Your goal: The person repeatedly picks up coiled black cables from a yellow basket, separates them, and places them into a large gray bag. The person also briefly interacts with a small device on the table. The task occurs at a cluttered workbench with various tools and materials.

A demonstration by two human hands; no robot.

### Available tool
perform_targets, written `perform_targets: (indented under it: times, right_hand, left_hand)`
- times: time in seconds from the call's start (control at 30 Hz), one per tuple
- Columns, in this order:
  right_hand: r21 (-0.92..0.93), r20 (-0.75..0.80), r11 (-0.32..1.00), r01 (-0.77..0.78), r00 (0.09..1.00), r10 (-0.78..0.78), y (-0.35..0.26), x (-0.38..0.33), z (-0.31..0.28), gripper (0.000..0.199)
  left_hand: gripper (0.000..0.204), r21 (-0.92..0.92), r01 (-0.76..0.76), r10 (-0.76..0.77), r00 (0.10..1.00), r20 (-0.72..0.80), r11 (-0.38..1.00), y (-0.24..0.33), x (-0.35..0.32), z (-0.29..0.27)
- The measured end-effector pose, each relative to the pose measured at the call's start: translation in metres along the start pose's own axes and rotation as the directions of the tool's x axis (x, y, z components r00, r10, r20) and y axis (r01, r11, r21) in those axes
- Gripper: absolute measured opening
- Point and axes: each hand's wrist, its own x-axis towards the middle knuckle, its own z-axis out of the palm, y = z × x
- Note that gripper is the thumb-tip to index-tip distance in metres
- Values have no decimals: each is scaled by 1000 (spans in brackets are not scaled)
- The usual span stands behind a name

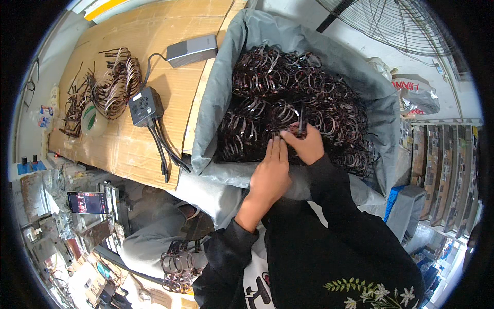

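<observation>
A grey cloth-lined bin [208, 110] holds a heap of dark tortoiseshell plastic pieces [309, 85] that look like glasses frames, packed in curved rows. My right hand [307, 147] is closed at the near middle of the heap, thumb and fingers round some frames there. Beside it my left hand [271, 175] reaches in with its fingers stretched out side by side, the tips against the frames near my right thumb. The left thumb is hidden, and what lies under the fingertips is too small and dark to make out singly.
Left of the bin, a cardboard-covered table [108, 154] bears more frames [121, 85], a grey box-shaped device [192, 50], a black power adapter [145, 106] with cables and a roll of tape [93, 121]. A phone [88, 202] stands lower left. Upper right is a large fan [391, 23].
</observation>
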Motion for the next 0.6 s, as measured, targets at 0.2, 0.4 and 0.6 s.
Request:
perform_targets:
  times: [0.2, 0.4, 0.6]
  right_hand:
    - [243, 111, 965, -99, 991, 73, 2, -6, -34, 24]
    - [280, 134, 956, -88, 990, 52, 10, -12, -46, 24]
    - [275, 103, 960, -42, 995, 14, 12, -9, -45, 30]
  left_hand:
    - [34, -395, 133, -266, 915, -304, 909, -14, 16, 1]
    - [53, -468, 454, -526, 850, -29, 758, -24, 51, 20]
    - [55, -567, 618, -586, 764, 270, 545, -37, 61, 12]
